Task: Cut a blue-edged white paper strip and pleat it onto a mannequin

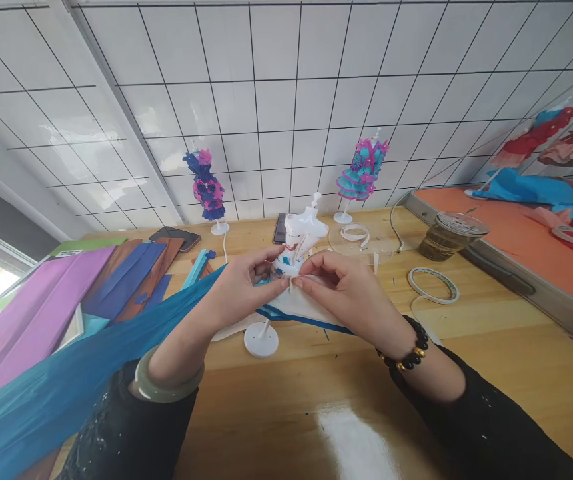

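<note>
A small white dress-form mannequin [306,225], with red and blue specks on its torso, leans on a round white base [261,340]. Around its waist hangs white crepe paper [316,301] with a blue lower edge. My left hand [236,288] is closed at the left of the waist, thumb and fingers pinching the paper's upper edge. From the other side my right hand [349,293] pinches the same edge, its thumb tip almost touching the left one. A long blue crepe paper strip [91,363] runs beneath my left forearm. The fingers partly hide the waist.
Two dressed mannequins, one purple-pink [206,187] and one teal-pink [364,170], stand by the tiled wall. Coloured paper sheets [51,300] and a phone [176,238] lie left. To the right are a tape roll [433,285], a cup of brown liquid [451,237] and an orange surface [516,233].
</note>
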The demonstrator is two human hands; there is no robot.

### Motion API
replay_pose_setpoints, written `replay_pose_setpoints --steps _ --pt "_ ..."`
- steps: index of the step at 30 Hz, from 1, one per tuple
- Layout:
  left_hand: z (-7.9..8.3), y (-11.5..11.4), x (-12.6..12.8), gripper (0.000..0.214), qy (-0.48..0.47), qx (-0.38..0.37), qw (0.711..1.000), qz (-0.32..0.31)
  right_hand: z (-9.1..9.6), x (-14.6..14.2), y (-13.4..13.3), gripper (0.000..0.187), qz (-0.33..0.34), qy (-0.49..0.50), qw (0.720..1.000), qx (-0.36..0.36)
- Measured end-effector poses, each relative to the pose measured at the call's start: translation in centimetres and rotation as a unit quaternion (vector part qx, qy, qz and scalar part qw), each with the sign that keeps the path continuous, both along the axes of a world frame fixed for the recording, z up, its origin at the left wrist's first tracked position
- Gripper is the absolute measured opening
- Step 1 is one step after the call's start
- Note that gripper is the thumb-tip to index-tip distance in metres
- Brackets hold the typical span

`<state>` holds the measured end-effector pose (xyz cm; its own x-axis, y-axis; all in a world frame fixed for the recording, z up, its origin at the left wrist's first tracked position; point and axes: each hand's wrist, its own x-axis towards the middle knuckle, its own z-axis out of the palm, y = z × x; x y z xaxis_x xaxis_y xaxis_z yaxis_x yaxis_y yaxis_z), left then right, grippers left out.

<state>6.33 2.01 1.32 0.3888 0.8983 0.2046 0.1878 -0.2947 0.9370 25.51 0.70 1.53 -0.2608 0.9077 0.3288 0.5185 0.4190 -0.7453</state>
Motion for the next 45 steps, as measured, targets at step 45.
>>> replay_pose_setpoints --steps 45 --pt "-0.34 0.25 -0.35 0.053 0.017 -0.075 0.995 0.068 0.62 0.47 -0.16 0.025 -0.021 -0.080 0.995 -0.054"
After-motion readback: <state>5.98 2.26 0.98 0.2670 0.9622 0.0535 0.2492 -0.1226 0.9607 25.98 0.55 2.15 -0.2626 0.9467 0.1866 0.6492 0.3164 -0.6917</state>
